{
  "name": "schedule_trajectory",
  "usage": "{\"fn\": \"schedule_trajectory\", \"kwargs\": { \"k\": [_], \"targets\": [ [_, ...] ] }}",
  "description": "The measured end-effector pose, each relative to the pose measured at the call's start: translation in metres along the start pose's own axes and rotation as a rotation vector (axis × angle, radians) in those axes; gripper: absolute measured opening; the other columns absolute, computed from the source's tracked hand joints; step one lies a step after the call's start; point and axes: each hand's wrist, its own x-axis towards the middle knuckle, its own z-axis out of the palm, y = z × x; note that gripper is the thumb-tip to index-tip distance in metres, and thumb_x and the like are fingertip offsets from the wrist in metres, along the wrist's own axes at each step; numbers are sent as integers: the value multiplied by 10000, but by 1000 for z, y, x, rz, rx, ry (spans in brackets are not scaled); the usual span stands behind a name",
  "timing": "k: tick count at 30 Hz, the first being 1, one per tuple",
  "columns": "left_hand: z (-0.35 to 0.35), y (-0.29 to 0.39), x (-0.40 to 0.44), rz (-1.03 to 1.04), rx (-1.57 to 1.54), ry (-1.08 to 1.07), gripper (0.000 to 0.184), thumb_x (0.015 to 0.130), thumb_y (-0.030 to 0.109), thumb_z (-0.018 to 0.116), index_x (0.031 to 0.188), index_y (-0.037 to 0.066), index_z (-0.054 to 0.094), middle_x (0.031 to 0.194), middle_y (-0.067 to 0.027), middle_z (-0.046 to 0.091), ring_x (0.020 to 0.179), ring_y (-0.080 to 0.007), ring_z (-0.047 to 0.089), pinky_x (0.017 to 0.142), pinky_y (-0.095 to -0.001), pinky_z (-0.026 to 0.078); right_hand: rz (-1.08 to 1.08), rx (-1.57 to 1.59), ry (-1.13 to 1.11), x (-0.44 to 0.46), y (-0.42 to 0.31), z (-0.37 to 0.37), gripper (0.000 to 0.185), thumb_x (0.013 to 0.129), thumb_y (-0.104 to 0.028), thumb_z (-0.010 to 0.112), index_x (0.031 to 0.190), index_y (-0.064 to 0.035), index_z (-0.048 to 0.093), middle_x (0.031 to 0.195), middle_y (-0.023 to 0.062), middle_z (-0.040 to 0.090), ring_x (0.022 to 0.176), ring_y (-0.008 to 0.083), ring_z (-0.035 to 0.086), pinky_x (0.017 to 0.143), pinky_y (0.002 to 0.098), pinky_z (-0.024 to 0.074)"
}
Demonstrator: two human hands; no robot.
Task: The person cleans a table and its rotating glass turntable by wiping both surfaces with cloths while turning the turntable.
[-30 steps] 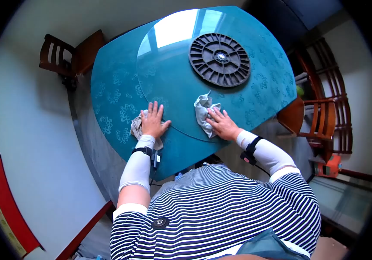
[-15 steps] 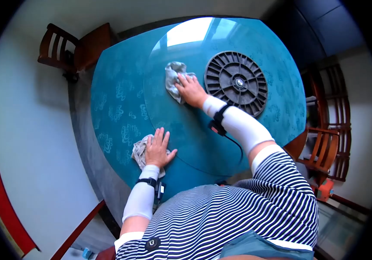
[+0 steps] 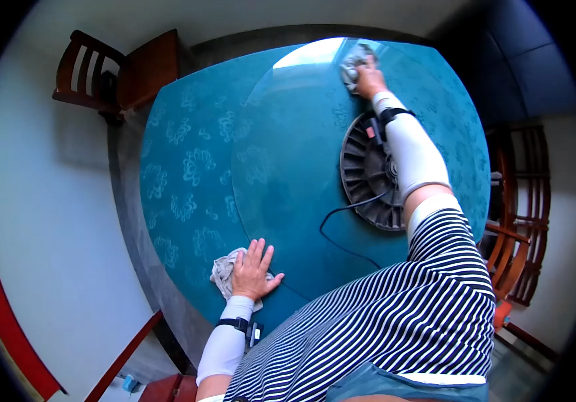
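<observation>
My left hand (image 3: 253, 273) lies flat with its fingers spread at the near left edge of the teal table (image 3: 181, 164). Partly under it is a crumpled pale cloth (image 3: 223, 273). At the far side, my right hand (image 3: 370, 82) grips a grey cloth (image 3: 351, 65) against the clear round glass top (image 3: 288, 167); its fingertips are partly hidden by the cloth. Below my right forearm sits a dark round ribbed base (image 3: 360, 161), partly covered by the arm. Each wrist wears a black strap with a small device.
A wooden chair (image 3: 147, 70) stands beyond the far left corner. More wooden chairs (image 3: 510, 258) are at the right. A black cable (image 3: 331, 218) hangs from the right wrist device across the glass. A dark cabinet (image 3: 502, 50) stands at the far right.
My right hand has swept the grey cloth away from me and to the right, past the ribbed base, which the arm now partly covers. My left hand stays on its cloth.
</observation>
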Motion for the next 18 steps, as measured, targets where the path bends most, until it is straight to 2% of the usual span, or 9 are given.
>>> {"fn": "schedule_trajectory", "kwargs": {
  "k": [1,3,6,7,9,13,15,18],
  "targets": [
    [-1,0,1,-4,-2,1,850,758,619,675,1454,183,454,1572,-111,346,1456,-284,316,1126,-531,271,86,22,16,7,17,-3,477,821,-134,691,1290,-188,616,1573,204,292,1309,410,484,1097,452,411],
    [-4,0,3,-6,-19,-29,839,763,625,667,1448,184,464,1569,-117,349,1450,-285,326,1124,-529,277,107,37,30,33,47,5,492,833,-108,656,1315,-189,600,1553,185,344,1349,407,434,1136,430,357],
    [-2,2,2,-8,-20,-24,837,762,628,666,1445,185,469,1564,-121,358,1447,-286,333,1117,-527,288,171,147,77,60,36,15,525,828,-90,647,1339,-197,587,1547,142,375,1372,391,405,1156,410,313],
    [-2,0,3,-9,-20,-23,839,760,629,667,1445,186,469,1562,-121,360,1446,-287,333,1115,-527,291,164,103,111,63,18,16,517,819,-86,669,1321,-189,596,1529,99,410,1358,364,430,1131,419,344],
    [-2,-2,4,-3,-17,-4,840,758,627,670,1445,187,469,1561,-120,362,1445,-285,336,1116,-523,291,-85,85,163,66,-19,16,478,814,-72,676,1280,-150,608,1445,118,492,1320,356,475,1085,435,399],
    [-1,-1,1,-7,-26,11,838,754,614,681,1444,189,469,1561,-114,364,1442,-279,344,1125,-509,283,-593,192,192,16,-126,18,330,801,-35,657,1128,-83,656,1248,168,605,1129,390,583,1007,463,455],
    [-3,0,1,-11,-18,-8,837,753,609,686,1444,189,469,1562,-111,364,1441,-276,347,1132,-504,279,-768,229,101,-36,-164,14,296,785,-18,652,1074,-75,672,1240,168,606,1093,384,592,991,452,468],
    [-2,0,1,2,-6,10,841,750,614,685,1443,189,469,1561,-108,365,1446,-277,337,1137,-502,273,-1162,242,-10,-127,-179,16,277,769,9,648,1020,-100,687,1340,141,563,1165,367,573,1028,429,455]
  ]
}}
